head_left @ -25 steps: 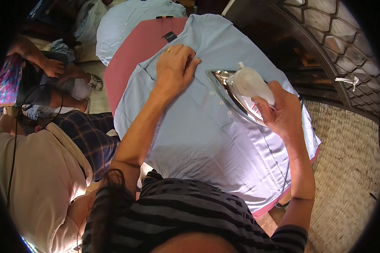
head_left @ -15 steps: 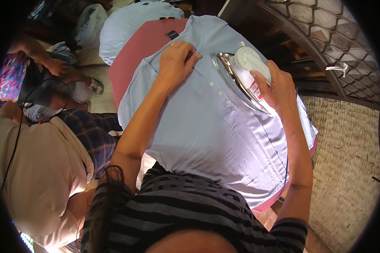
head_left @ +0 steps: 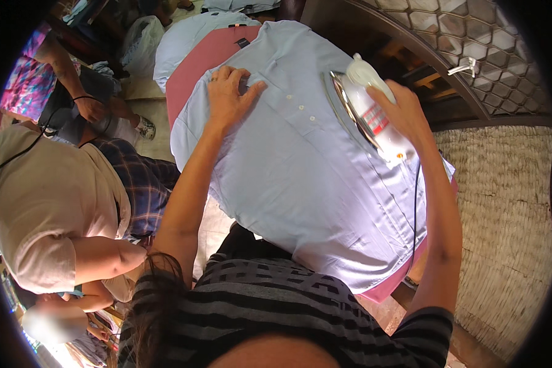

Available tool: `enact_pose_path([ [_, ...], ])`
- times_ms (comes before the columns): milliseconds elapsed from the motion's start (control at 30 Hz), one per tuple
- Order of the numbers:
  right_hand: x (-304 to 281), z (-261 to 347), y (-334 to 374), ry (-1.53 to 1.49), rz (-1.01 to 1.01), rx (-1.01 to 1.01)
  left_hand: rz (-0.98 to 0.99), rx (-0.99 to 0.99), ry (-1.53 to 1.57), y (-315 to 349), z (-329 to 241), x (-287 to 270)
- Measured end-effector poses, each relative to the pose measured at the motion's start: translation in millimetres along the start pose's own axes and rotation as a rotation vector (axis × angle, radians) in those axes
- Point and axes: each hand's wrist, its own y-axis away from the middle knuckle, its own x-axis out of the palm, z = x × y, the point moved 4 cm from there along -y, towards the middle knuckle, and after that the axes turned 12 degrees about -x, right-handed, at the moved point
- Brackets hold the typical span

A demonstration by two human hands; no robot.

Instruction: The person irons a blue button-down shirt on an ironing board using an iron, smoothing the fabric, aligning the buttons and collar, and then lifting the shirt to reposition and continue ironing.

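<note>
A light blue button-up shirt [head_left: 276, 165] lies spread over an ironing board with a dusty-pink cover [head_left: 187, 73]. My right hand [head_left: 403, 113] is wrapped round the handle of a white steam iron [head_left: 377, 126], whose shiny metal soleplate edge faces left. The iron rests on the shirt, to the right of a row of small white buttons [head_left: 301, 107]. From its rear a dark cord [head_left: 416, 202] runs down past my right forearm. Toward the upper left of the shirt, my left hand [head_left: 228, 98] lies on the cloth with thumb and fingers apart.
More light blue garments [head_left: 178, 43] are piled beyond the board. Beside them is a clear plastic bag [head_left: 142, 43]. People sit close on the left, one in a beige shirt [head_left: 55, 202]. A dark metal lattice gate [head_left: 448, 73] and a woven mat [head_left: 490, 214] border the right side.
The iron, in my right hand, has slid a little to the right, away from the buttons. My left hand has shifted left and slightly nearer. The view has also turned a little.
</note>
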Motion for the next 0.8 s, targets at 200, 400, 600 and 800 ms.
enact_pose_path([
  [200, -18.7, 27.6, 124.1, -0.478, 0.0, 0.418, 0.076, -0.083, -0.156, -8.4, 5.1, 7.8],
  [400, 17.8, 77.7, 161.9, -0.196, -0.126, 0.29, 0.178, -0.125, 0.037, -17.9, 11.8, 6.7],
  [600, 53.5, 96.6, 144.6, -0.141, -0.205, 0.257, 0.121, -0.059, 0.155, -13.4, 15.3, 1.6],
  [800, 62.4, 109.3, 127.1, -0.155, -0.129, 0.31, 0.065, -0.032, 0.289, -10.8, 8.3, -1.0],
])
